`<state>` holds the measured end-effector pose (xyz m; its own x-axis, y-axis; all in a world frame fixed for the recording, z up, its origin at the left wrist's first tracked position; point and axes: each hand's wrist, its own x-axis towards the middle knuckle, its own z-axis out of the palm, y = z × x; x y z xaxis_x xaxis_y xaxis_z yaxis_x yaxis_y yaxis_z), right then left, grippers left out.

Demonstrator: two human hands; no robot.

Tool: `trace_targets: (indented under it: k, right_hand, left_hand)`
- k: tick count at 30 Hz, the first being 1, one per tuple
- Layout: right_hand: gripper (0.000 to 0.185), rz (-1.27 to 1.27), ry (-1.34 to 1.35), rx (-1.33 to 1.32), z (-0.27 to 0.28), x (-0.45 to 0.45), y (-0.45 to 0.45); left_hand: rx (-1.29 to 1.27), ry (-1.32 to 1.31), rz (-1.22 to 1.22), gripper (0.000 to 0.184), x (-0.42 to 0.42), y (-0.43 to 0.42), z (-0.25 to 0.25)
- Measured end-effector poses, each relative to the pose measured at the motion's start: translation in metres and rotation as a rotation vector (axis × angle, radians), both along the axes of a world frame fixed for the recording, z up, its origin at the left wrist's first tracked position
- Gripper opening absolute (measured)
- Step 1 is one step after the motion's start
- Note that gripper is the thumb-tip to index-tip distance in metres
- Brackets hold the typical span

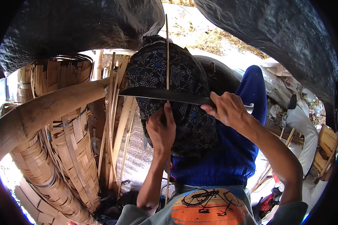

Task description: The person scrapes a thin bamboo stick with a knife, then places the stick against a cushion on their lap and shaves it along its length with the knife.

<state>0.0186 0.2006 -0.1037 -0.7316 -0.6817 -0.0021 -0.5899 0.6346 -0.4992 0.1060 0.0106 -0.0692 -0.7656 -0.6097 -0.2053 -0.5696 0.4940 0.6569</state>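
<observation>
A long, thin bamboo strip (167, 56) stands out away from me over a dark patterned cloth (191, 131) draped on my lap. My left hand (161, 127) is closed round the strip, its thumb tip lying just below the blade. In my right hand (228, 107) I grip a long machete (154, 93) by its handle. The dark blade points left and lies crosswise over the strip, close above my left thumb. My right fingers wrap the handle and hide most of it.
Woven bamboo baskets (73, 157) stand at the left, under a thick bamboo pole (52, 108). Several loose bamboo strips (110, 123) lean beside them. Black plastic sheeting (281, 41) hangs overhead. My knee in blue trousers (253, 90) rises at the right, near a white sack (306, 131).
</observation>
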Motion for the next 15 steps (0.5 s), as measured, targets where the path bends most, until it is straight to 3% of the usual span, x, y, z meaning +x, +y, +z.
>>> trace_targets:
  k: [7,11,15]
  right_hand:
    - [0.052,0.041,0.068,-0.070,0.007,-0.003,0.000]
    - [0.053,0.089,-0.273,-0.052,0.011,-0.014,0.005]
    - [0.051,0.099,-0.437,0.025,0.011,-0.023,0.003]
  left_hand:
    - [0.125,-0.107,0.043,0.051,-0.002,-0.008,0.004]
    - [0.324,-0.245,0.026,0.057,-0.015,-0.014,0.023]
    - [0.215,-0.229,-0.080,0.060,-0.018,-0.021,0.014]
